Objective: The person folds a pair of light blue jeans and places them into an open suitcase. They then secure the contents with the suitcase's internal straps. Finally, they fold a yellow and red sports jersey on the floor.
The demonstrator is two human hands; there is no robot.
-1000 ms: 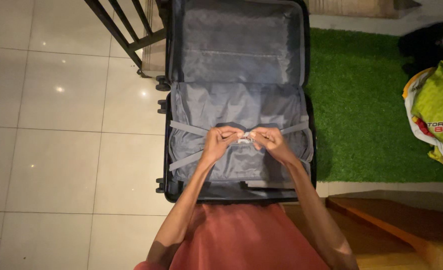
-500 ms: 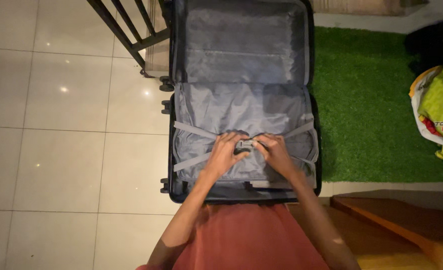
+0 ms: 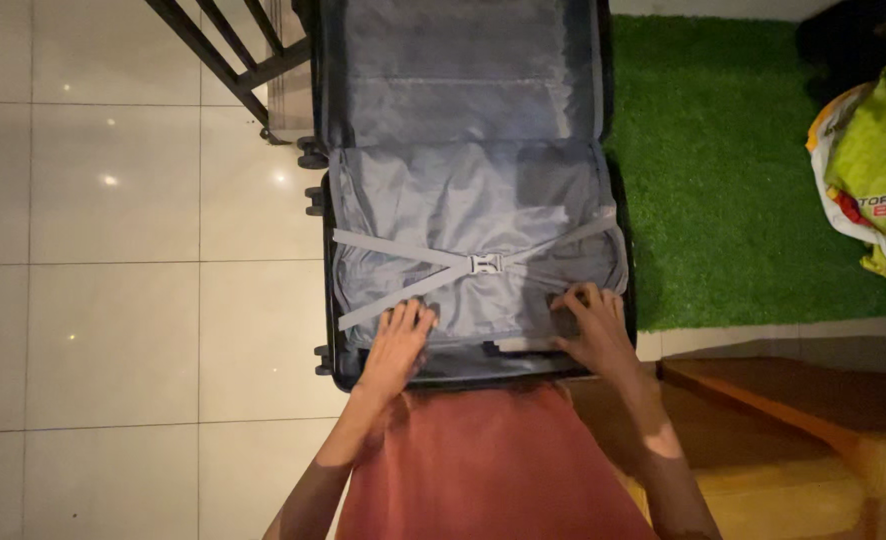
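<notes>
A black metal frame point(image 3: 225, 55) stands far left on the tiled floor point(image 3: 113, 300), just beside the case. The suitcase point(image 3: 325, 300) lies open on the floor, its near half covered by grey lining point(image 3: 463, 200) that looks soft, thin and easily creased. Two grey straps point(image 3: 393, 248) cross it and meet at a closed buckle point(image 3: 486, 264), small and stiff, probably the surest place to take hold. The left hand point(image 3: 395, 345) lies flat on the lining near the left wall, fingers point(image 3: 411, 318) together and holding nothing. The right hand point(image 3: 593, 330) rests on the near right, fingers point(image 3: 575, 298) slightly spread, also holding nothing. The shell probably handles rigid and light while unpacked. Right of it lie green turf point(image 3: 723, 180), a colourful bag point(image 3: 878, 170) and a wooden step point(image 3: 783, 400); nothing blocks the hands.
</notes>
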